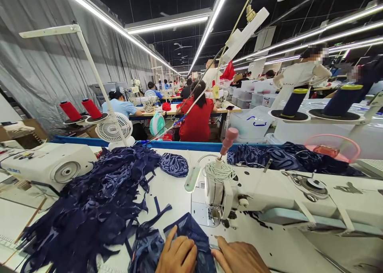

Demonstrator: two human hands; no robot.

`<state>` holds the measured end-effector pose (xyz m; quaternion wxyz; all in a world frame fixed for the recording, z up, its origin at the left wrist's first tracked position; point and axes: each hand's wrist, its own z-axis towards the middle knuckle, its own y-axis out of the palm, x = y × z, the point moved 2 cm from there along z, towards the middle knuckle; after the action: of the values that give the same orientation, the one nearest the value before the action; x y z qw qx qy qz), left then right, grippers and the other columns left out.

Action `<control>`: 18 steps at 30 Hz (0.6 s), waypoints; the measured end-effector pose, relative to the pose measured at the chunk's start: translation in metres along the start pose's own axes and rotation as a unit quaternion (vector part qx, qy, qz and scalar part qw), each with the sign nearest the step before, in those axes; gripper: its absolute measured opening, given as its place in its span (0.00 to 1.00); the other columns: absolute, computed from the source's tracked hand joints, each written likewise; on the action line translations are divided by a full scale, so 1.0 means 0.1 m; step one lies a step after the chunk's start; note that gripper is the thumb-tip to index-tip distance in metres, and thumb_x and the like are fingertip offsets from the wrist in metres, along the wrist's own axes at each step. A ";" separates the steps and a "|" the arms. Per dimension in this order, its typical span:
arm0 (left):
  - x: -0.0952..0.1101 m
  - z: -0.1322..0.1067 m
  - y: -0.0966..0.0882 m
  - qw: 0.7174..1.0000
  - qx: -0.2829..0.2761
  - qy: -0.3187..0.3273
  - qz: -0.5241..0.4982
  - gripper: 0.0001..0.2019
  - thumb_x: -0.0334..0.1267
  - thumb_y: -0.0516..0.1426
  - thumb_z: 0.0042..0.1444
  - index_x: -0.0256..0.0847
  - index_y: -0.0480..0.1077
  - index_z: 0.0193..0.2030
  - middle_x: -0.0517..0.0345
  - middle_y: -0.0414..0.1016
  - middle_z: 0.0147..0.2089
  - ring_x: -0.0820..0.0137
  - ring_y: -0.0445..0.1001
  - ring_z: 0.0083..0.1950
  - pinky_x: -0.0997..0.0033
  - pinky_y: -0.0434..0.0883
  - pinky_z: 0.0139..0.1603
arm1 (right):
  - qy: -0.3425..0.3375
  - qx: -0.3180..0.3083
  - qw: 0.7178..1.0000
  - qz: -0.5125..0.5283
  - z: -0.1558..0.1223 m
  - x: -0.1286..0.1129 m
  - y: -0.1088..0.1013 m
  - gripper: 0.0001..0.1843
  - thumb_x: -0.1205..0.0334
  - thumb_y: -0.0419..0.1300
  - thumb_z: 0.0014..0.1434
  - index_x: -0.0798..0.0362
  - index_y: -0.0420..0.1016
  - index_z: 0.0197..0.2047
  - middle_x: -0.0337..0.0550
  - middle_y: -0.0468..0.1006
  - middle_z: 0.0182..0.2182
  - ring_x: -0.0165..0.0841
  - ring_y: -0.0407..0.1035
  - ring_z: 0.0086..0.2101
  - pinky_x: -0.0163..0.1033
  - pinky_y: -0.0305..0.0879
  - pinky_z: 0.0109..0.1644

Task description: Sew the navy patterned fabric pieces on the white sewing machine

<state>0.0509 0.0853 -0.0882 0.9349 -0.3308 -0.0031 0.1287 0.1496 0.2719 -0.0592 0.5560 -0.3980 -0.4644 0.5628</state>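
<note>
My left hand presses down on a navy lace fabric piece at the table's front edge, fingers curled over the cloth. My right hand lies just right of it, fingertips touching the same piece's right edge. The piece lies in front of the needle area of a white sewing machine, a short way from the presser foot. A large heap of navy lace pieces spreads to the left of my hands.
A second white sewing machine stands at the left. A small white fan and red thread cones sit behind it. More navy fabric lies behind the machine. Navy thread cones stand at right. Other people sew at tables beyond.
</note>
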 end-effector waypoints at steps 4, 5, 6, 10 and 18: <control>0.00 -0.01 0.03 1.000 0.005 -0.009 -0.001 0.11 0.25 0.54 0.58 0.37 0.75 0.43 0.58 0.81 0.39 0.71 0.79 0.41 0.55 0.54 0.74 | -0.005 0.010 1.000 -0.017 0.06 -0.06 -0.04 0.09 0.66 0.52 0.65 0.49 0.68 0.33 0.35 0.76 0.17 0.39 0.74 0.17 0.41 0.49 0.21; 0.00 -0.01 0.03 1.000 0.009 -0.012 -0.002 0.10 0.25 0.55 0.58 0.37 0.75 0.43 0.58 0.80 0.39 0.72 0.79 0.41 0.56 0.52 0.75 | -0.007 0.010 1.000 -0.018 0.08 -0.08 -0.03 0.09 0.66 0.52 0.65 0.49 0.67 0.31 0.35 0.76 0.17 0.39 0.73 0.16 0.41 0.48 0.21; 0.00 -0.01 0.04 1.000 0.013 -0.013 -0.003 0.10 0.26 0.55 0.58 0.37 0.75 0.43 0.59 0.80 0.39 0.72 0.79 0.42 0.56 0.50 0.76 | -0.009 0.009 1.000 -0.019 0.10 -0.09 -0.02 0.10 0.66 0.52 0.65 0.48 0.66 0.30 0.35 0.76 0.17 0.39 0.73 0.16 0.41 0.47 0.21; 0.00 0.00 0.05 1.000 0.023 -0.016 -0.007 0.10 0.26 0.55 0.58 0.37 0.75 0.42 0.60 0.80 0.38 0.73 0.78 0.41 0.57 0.45 0.77 | 0.000 0.020 0.999 -0.029 0.04 0.04 0.06 0.11 0.66 0.49 0.67 0.48 0.66 0.31 0.34 0.76 0.17 0.38 0.73 0.16 0.39 0.49 0.20; 0.03 0.00 0.06 0.999 0.023 -0.038 -0.009 0.10 0.24 0.53 0.58 0.39 0.74 0.41 0.61 0.80 0.36 0.73 0.78 0.39 0.55 0.54 0.74 | 0.121 0.094 0.958 -0.241 -0.45 0.82 -0.07 0.13 0.67 0.48 0.67 0.55 0.74 0.39 0.53 0.81 0.31 0.44 0.77 0.28 0.42 0.66 0.26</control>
<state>0.0526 0.0901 -0.0920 0.9426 -0.3041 -0.0385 0.1325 0.1900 0.3564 -0.0579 0.7622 -0.2853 -0.4205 0.4011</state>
